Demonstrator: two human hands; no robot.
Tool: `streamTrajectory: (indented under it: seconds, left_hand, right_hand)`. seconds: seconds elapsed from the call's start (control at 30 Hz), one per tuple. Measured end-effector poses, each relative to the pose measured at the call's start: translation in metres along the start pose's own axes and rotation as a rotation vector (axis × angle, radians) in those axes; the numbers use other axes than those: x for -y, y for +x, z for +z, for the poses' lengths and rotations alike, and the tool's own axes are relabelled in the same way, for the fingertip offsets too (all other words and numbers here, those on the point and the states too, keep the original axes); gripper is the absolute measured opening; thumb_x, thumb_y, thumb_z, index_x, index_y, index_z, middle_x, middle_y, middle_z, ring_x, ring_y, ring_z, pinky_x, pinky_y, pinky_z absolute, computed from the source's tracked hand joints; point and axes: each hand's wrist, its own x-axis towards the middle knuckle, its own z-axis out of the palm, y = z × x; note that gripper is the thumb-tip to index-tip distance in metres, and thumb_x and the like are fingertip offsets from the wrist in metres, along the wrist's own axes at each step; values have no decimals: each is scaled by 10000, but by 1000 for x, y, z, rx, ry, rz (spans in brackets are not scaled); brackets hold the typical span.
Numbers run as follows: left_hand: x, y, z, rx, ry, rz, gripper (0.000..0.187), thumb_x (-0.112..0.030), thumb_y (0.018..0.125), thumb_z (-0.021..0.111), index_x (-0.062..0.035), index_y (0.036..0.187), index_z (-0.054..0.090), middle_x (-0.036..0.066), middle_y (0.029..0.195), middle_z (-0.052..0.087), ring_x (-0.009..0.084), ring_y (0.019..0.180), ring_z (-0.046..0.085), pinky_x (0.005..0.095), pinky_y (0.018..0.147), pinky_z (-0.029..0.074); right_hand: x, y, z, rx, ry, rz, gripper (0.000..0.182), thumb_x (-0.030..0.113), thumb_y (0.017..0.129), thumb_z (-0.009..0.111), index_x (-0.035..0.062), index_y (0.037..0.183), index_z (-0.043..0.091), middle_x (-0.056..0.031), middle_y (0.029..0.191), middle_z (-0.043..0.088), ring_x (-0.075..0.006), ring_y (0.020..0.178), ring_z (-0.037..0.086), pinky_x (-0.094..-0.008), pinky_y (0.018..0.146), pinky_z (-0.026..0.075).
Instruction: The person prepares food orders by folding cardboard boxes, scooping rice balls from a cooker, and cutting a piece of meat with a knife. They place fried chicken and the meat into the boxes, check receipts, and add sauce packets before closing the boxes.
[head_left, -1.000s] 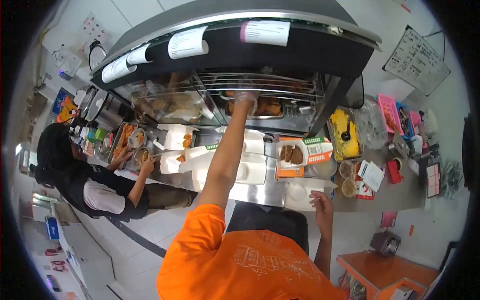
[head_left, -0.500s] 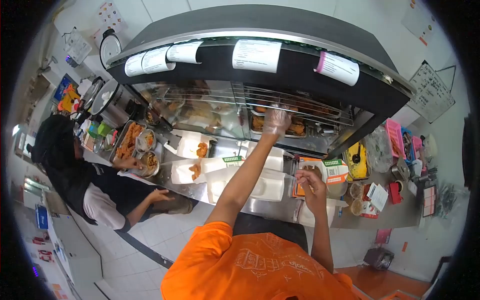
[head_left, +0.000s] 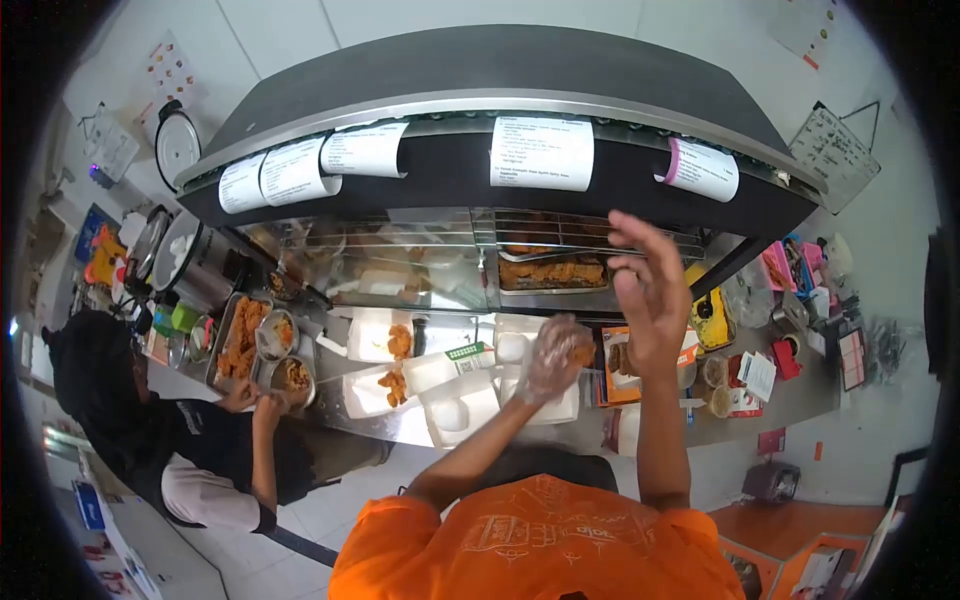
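My left hand [head_left: 553, 362], in a clear plastic glove, is closed around a brown piece of fried chicken [head_left: 581, 355], partly hidden by the glove. It is over the open white boxes on the counter. One box [head_left: 465, 412] holds a white mound that looks like rice; another mound [head_left: 511, 347] shows beside my glove. Two boxes farther left hold fried chicken pieces [head_left: 393, 385]. My bare right hand [head_left: 652, 300] is raised in front of the display warmer [head_left: 480, 140], fingers apart and holding nothing. Inside the warmer lies a tray of fried food [head_left: 553, 273].
At the left, a co-worker in dark clothing [head_left: 200, 440] has both hands near metal bowls [head_left: 293, 380] and a tray of fried chicken [head_left: 240, 340]. A large cooker [head_left: 205, 262] stands behind. At right are a yellow-filled pan [head_left: 712, 315], sauce tubs [head_left: 717, 385] and baskets [head_left: 778, 265].
My left hand has come out of the warmer and down over the boxes with the fried chicken. My right hand has risen and spread its fingers. The co-worker's hands have come together.
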Motion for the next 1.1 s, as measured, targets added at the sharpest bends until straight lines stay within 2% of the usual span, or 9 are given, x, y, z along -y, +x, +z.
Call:
streamTrajectory:
  seconds: [0.13, 0.17, 0.27, 0.33, 0.53, 0.6, 0.73, 0.93, 1.1]
  left_hand:
    - [-12, -42, -27, 91, -111, -52, 577, 58, 669, 694, -138, 1185, 527, 97, 1117, 604, 352, 1079, 566, 479, 927, 478]
    - [-11, -52, -33, 108, -87, -75, 494, 23, 663, 718, -124, 1112, 576, 96, 1095, 601, 332, 1077, 563, 459, 912, 484]
    - [-16, -58, -53, 131, -85, -161, 367, -31, 682, 740, -104, 1026, 636, 100, 1051, 605, 316, 1052, 569, 435, 900, 482]
    - [-11, -69, -61, 195, -72, -161, 545, 27, 691, 647, -107, 1203, 518, 112, 1118, 601, 354, 1064, 559, 479, 910, 477]
    - [1, -90, -62, 216, -94, -305, 389, -95, 702, 646, -82, 1089, 604, 123, 1127, 579, 357, 1067, 542, 475, 926, 461]
    - [2, -90, -62, 240, -92, -341, 384, -113, 700, 646, -83, 1082, 612, 128, 1131, 575, 360, 1067, 539, 477, 929, 458]
    - [8, -85, -59, 242, -143, -287, 364, -107, 710, 636, -83, 1073, 621, 137, 1119, 578, 362, 1070, 536, 486, 927, 454]
    - [5, -77, -56, 239, -155, -329, 322, -146, 754, 638, -66, 1065, 620, 136, 1099, 587, 364, 1066, 541, 486, 913, 456]
    - [11, -81, -55, 241, -205, -324, 331, -156, 785, 652, -55, 1096, 600, 141, 1101, 595, 371, 1055, 553, 479, 914, 462]
  right_hand:
    - [5, 34, 19, -70, 110, 66, 455, 102, 886, 649, -13, 1302, 504, -164, 1258, 584, -155, 1012, 604, -237, 769, 497]
    - [2, 39, 24, -92, 126, 90, 480, 94, 873, 680, -26, 1299, 496, -186, 1234, 587, -120, 920, 626, -185, 668, 491]
    - [0, 43, 33, -62, 183, 205, 487, 90, 866, 697, -31, 1293, 496, -191, 1225, 586, -93, 859, 628, -165, 592, 476]
    - [-2, 45, 41, -99, 190, 224, 488, 99, 860, 713, -36, 1279, 500, -172, 1177, 613, -67, 765, 621, -156, 547, 461]
    - [-1, 51, 40, -77, 182, 280, 343, 111, 861, 718, -31, 1145, 588, -84, 939, 689, -2, 582, 543, -140, 505, 407]
    - [-4, 49, 32, 53, 108, 384, 275, 126, 872, 709, -16, 1088, 616, -52, 855, 697, 15, 545, 514, -142, 480, 383]
    - [-2, 48, 37, 70, 97, 346, 257, 138, 890, 691, -6, 1088, 613, -38, 818, 702, 19, 533, 501, -140, 468, 372]
    - [10, 47, 40, 61, 184, 514, 243, 107, 900, 672, -12, 1103, 609, -82, 874, 719, 12, 595, 555, -145, 507, 414]
    - [16, 46, 44, 16, 208, 477, 260, 35, 899, 646, -43, 1142, 598, -156, 955, 720, -89, 769, 677, -175, 603, 494]
